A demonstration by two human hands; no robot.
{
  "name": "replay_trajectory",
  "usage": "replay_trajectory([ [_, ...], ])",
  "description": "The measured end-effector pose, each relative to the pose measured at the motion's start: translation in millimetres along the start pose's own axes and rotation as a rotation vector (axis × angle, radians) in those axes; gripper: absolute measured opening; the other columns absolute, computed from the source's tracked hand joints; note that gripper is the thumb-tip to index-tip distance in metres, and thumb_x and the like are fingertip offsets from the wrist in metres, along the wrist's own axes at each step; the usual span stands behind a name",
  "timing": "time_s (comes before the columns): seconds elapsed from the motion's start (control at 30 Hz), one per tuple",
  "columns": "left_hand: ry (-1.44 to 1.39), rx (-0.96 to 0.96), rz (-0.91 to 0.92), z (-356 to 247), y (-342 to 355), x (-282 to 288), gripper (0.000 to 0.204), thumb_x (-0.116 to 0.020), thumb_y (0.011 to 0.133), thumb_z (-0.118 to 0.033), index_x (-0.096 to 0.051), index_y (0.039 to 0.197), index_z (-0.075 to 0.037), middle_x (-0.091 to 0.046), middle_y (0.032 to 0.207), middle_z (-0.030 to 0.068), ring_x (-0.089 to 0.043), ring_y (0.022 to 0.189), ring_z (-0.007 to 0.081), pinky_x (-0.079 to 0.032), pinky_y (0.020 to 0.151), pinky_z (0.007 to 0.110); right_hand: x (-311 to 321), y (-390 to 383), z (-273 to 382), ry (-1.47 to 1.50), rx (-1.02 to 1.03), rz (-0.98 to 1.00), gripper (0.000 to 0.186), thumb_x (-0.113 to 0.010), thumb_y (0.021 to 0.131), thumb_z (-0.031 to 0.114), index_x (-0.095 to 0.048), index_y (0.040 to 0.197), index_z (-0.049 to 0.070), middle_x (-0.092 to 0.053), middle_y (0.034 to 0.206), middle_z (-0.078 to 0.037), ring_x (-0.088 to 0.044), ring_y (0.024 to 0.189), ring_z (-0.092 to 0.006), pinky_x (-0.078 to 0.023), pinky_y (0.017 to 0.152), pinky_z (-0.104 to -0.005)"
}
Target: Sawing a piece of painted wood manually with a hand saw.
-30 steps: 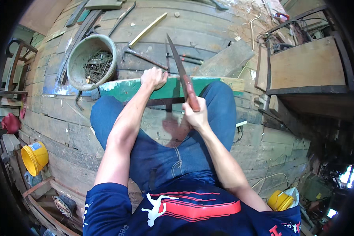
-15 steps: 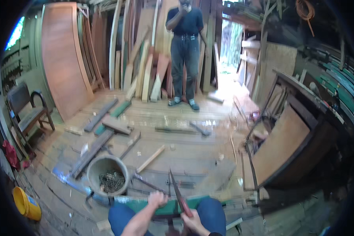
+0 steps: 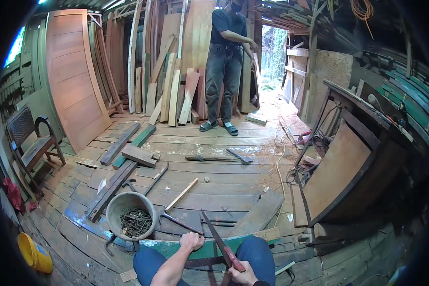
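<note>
Saw handle [image 3: 233, 259] partly hidden by right grip [image 3: 243, 274]; co-worker's head [image 3: 236, 5] cropped

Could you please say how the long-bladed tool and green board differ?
The long-bladed tool is in the right hand, pointing forward; the green board lies crosswise near the knees. The tool has a dark, tapering blade and reddish-brown handle, while the board is worn green. Both are long.

The standing person [image 3: 224, 69] has lowered a hand [image 3: 253, 46], seemingly to waist height.

Hammer [image 3: 182, 223] and saw [image 3: 220, 240] hem in the left grip [image 3: 191, 241]; open floorboards [image 3: 236, 183] stretch farther ahead.
</note>
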State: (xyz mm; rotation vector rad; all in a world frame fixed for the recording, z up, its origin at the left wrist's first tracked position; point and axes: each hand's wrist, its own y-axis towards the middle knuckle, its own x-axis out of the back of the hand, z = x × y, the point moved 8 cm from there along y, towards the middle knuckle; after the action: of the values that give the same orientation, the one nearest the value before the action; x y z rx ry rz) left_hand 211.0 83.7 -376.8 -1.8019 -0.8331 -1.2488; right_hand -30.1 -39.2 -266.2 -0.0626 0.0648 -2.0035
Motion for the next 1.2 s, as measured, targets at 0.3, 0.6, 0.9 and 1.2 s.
replay_trajectory([
  [0.3, 0.000, 0.021, 0.039, -4, -7, 7, 0.055, -0.045, 0.089, -0.049, -0.073, 0.094, -0.003, -0.070, 0.099, 0.0223, -0.069, 0.094, 0.0377, -0.053, 0.086, 0.047, -5, -8, 7, 0.036, -0.219, 0.101, 0.017, -0.059, 0.082, 0.006, -0.053, 0.067, 0.004, -0.052, 0.054, -0.002, -0.049, 0.043, -0.0108, -0.037, 0.040, -0.0278],
  [0.6, -0.005, 0.003, 0.002, -3, -4, 6, 0.055, -0.046, 0.089, -0.050, -0.074, 0.093, -0.002, -0.070, 0.098, 0.0230, -0.069, 0.093, 0.0383, -0.053, 0.085, 0.047, -7, -8, 7, 0.050, -0.326, 0.139, 0.014, -0.062, 0.082, 0.003, -0.053, 0.072, 0.002, -0.048, 0.054, -0.001, -0.045, 0.042, -0.0089, -0.032, 0.039, -0.0265],
  [0.9, 0.005, 0.000, -0.023, -1, -2, 4, 0.055, -0.047, 0.088, -0.051, -0.073, 0.095, -0.003, -0.070, 0.099, 0.0230, -0.068, 0.093, 0.0385, -0.053, 0.085, 0.047, -11, -4, 17, 0.086, -0.243, 0.136, 0.014, -0.059, 0.083, 0.005, -0.055, 0.070, 0.002, -0.051, 0.054, -0.002, -0.045, 0.040, -0.0096, -0.033, 0.038, -0.0269],
  [1.2, 0.016, -0.003, 0.005, 0, -2, 0, 0.055, -0.047, 0.088, -0.051, -0.074, 0.095, -0.003, -0.069, 0.101, 0.0231, -0.068, 0.094, 0.0393, -0.054, 0.084, 0.047, -10, -5, 18, 0.119, -0.182, 0.103, 0.021, -0.057, 0.084, 0.009, -0.054, 0.064, 0.005, -0.053, 0.051, -0.003, -0.046, 0.038, -0.0104, -0.033, 0.036, -0.0270],
])
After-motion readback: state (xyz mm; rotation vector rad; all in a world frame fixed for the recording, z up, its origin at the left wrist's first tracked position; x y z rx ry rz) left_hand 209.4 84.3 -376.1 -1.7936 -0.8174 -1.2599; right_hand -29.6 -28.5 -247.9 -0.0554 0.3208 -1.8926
